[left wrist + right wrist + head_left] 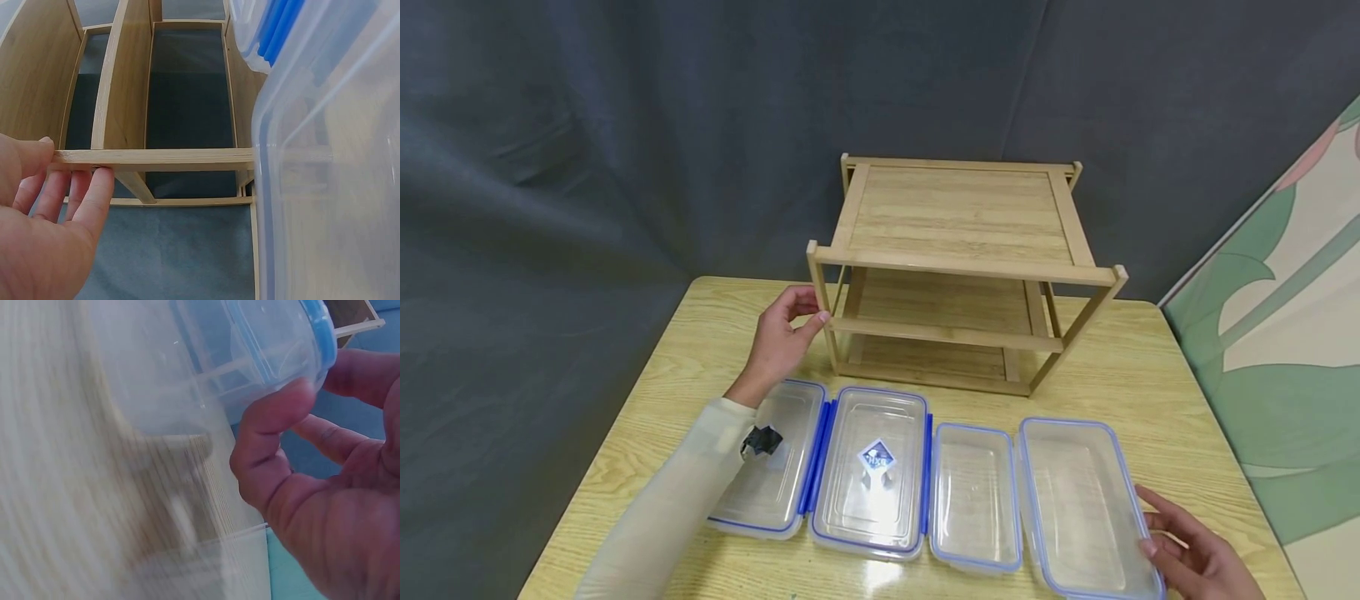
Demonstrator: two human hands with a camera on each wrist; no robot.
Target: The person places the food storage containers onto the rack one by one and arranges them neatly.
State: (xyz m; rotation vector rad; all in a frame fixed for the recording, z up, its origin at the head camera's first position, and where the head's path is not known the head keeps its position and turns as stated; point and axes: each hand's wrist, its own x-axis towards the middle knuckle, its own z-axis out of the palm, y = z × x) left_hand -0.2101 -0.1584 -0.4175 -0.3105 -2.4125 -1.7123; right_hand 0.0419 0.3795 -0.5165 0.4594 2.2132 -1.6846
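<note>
In the head view a three-tier wooden shelf rack (958,212) stands at the back of the table. My left hand (784,333) holds its front left post, thumb on one side and fingers on the other; the left wrist view shows the same wooden post (187,157) at the fingertips. Farthest right of the row is a clear plastic food container (1078,508) with a blue rim. My right hand (1198,550) grips its right side, with the bent thumb against the container wall (269,369) in the right wrist view.
Left of the held container, a smaller blue-rimmed container (976,496) and two lidded containers with blue clips, one centre (850,500) and one left (782,492), stand in a row. A dark curtain (737,125) hangs behind the table (700,325). A patterned panel (1292,333) borders the right.
</note>
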